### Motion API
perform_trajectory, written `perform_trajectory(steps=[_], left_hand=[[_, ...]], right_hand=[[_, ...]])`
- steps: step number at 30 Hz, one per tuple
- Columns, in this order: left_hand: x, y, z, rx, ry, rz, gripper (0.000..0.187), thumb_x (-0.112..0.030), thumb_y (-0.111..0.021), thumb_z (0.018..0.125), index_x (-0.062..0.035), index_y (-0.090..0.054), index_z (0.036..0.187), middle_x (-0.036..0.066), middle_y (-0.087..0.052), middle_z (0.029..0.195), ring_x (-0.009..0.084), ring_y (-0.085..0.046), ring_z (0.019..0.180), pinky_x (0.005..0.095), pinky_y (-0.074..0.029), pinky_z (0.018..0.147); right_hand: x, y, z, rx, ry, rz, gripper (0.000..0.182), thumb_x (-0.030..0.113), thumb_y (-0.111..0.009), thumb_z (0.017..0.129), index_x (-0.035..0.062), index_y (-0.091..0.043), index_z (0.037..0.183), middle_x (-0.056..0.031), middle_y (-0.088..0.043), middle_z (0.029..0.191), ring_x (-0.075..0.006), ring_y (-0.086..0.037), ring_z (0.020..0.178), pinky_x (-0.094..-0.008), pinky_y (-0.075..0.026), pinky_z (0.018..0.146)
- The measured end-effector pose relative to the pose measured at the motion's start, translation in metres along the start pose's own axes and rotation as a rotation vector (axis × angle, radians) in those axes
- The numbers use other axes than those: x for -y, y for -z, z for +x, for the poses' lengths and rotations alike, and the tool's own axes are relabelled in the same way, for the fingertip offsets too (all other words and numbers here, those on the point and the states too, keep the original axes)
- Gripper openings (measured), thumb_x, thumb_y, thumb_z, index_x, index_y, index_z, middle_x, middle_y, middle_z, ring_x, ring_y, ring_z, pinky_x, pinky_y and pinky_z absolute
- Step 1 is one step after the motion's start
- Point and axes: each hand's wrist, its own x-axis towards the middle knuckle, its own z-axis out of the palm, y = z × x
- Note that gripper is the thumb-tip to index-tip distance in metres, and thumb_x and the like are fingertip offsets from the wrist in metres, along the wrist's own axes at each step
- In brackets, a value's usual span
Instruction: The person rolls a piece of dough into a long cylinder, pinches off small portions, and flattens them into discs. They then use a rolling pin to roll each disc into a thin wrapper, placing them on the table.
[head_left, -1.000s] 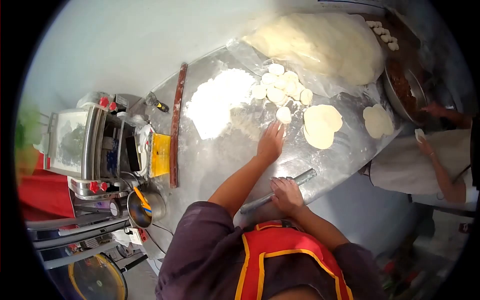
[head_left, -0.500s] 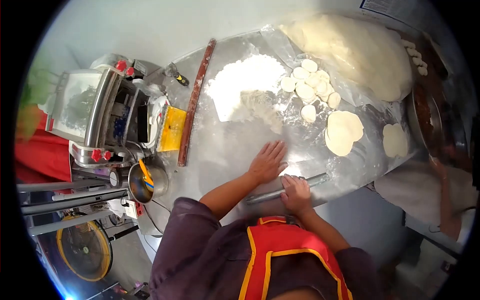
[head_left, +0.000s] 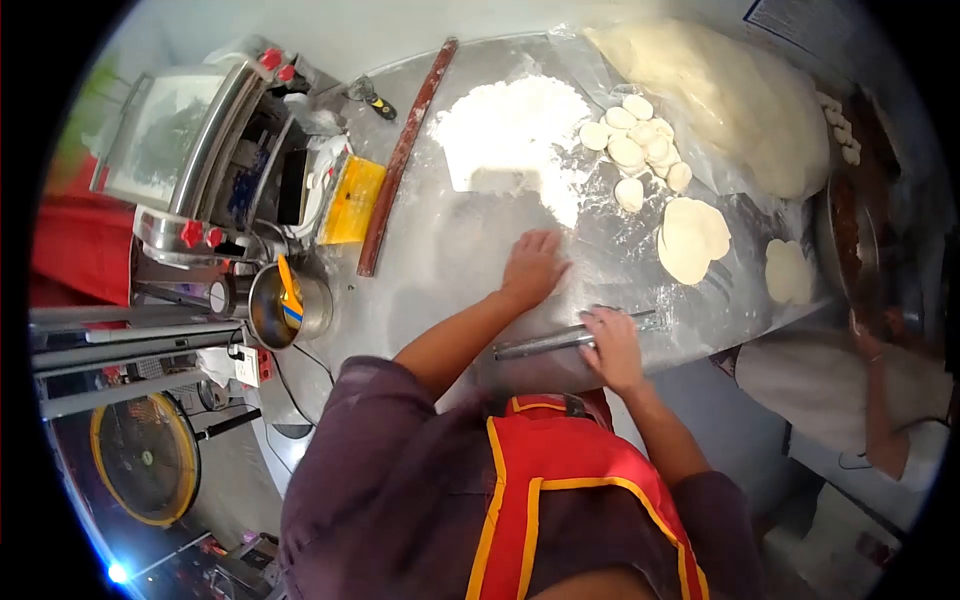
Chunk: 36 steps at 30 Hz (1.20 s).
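My left hand (head_left: 536,271) rests palm down on the metal table (head_left: 420,240), its fingers extended close together near the lower edge of a heap of white flour (head_left: 510,125). Nothing shows in it. To its right, my right hand (head_left: 614,345) is closed over a thin, dark grey rod (head_left: 545,344) lying near the table's front edge. Rolled-out flat dough sheets (head_left: 690,242) lie overlapped farther right. Above them is a cluster of small round dough pieces (head_left: 627,152), dusted with flour.
A long reddish-brown rolling pin (head_left: 408,155) lies left of the flour, beside a yellow scraper-like block (head_left: 354,200). A machine (head_left: 190,150) and a metal pot (head_left: 317,305) stand left. Plastic-covered dough (head_left: 730,105) fills the back right. Another person's arm (head_left: 878,400) reaches in at right.
The view has shifted, so the table sits higher in frame. My left hand has moved forward, its spread fingers drawing together. My right hand stays at the rod, slightly farther right along it.
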Motion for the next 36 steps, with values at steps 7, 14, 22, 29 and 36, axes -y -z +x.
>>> perform_trajectory(steps=[7,14,22,29,36], left_hand=[[-0.002,0.015,-0.064,-0.033,0.01,-0.052,0.043,-0.022,-0.065,0.085,-0.005,-0.056,0.123,0.013,-0.053,0.129,0.0307,-0.049,0.122,0.0441,-0.039,0.103],[0.017,0.027,-0.108,-0.121,0.036,0.241,0.064,-0.037,-0.062,0.089,-0.0016,-0.044,0.14,0.017,-0.04,0.149,0.031,-0.033,0.141,0.0511,-0.024,0.115],[0.041,0.044,0.033,-0.207,0.02,0.275,0.064,-0.046,-0.047,0.097,-0.0031,-0.041,0.143,0.014,-0.032,0.155,0.0295,-0.021,0.147,0.0555,-0.014,0.117],[0.058,0.047,0.091,-0.298,-0.008,0.381,0.067,-0.048,-0.042,0.098,-0.0012,-0.036,0.146,0.013,-0.031,0.156,0.0291,-0.02,0.147,0.0514,-0.011,0.119],[0.025,0.035,-0.077,-0.123,-0.022,0.099,0.069,-0.038,-0.059,0.092,0.0072,-0.039,0.14,0.025,-0.038,0.148,0.036,-0.031,0.142,0.049,-0.024,0.116]], right_hand=[[0.019,0.003,0.017,-0.013,-0.074,-0.109,0.04,0.019,-0.077,0.072,0.0129,-0.061,0.108,-0.0079,-0.057,0.104,-0.0307,-0.052,0.104,-0.0485,-0.037,0.099],[0.016,-0.035,0.026,-0.127,-0.204,-0.212,0.064,0.025,-0.061,0.088,0.0022,-0.042,0.144,-0.014,-0.043,0.148,-0.0343,-0.04,0.135,-0.0533,-0.021,0.115],[-0.049,-0.018,0.152,-0.113,-0.271,-0.453,0.06,0.032,-0.045,0.098,0.0085,-0.03,0.151,-0.0123,-0.033,0.155,-0.0309,-0.027,0.144,-0.0608,-0.015,0.115],[-0.063,-0.006,0.196,-0.212,-0.252,-0.49,0.061,0.03,-0.047,0.098,0.0069,-0.029,0.151,-0.0142,-0.033,0.154,-0.0298,-0.028,0.144,-0.0578,-0.015,0.116],[0.003,-0.028,0.052,0.013,-0.16,-0.24,0.07,0.028,-0.06,0.088,-0.0031,-0.034,0.145,-0.021,-0.037,0.15,-0.0362,-0.033,0.139,-0.0551,-0.021,0.115]])
